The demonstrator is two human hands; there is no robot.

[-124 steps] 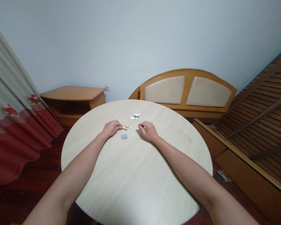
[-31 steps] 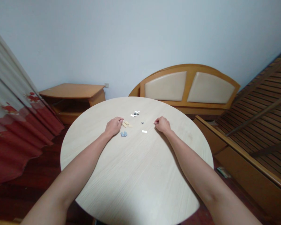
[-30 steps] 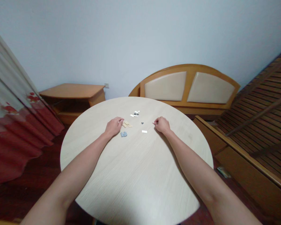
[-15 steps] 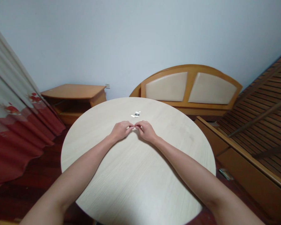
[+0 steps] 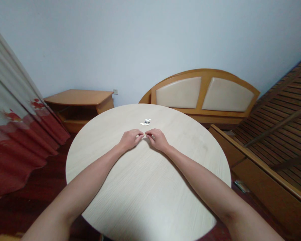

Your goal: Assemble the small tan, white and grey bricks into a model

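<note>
My left hand (image 5: 130, 139) and my right hand (image 5: 157, 139) rest on the round pale wood table (image 5: 150, 187), with their fingertips meeting at the middle. A tiny pale piece (image 5: 143, 134) shows between the fingertips, pinched by both hands, though its shape is mostly hidden. Just beyond them lie a few small white and dark pieces (image 5: 145, 122). No beige or grey bricks show on the tabletop, and my fingers may hide some.
A wooden cabinet (image 5: 79, 97) stands beyond the table at left, beside a red-and-white curtain (image 5: 17, 100). A padded wooden headboard (image 5: 203, 90) stands behind the table, and a slatted bed base (image 5: 278, 134) leans at right. A flat packet (image 5: 240, 186) lies on the floor.
My hands have come together from apart. The beige pieces, grey bricks and loose white and dark bits near them no longer show on the tabletop.
</note>
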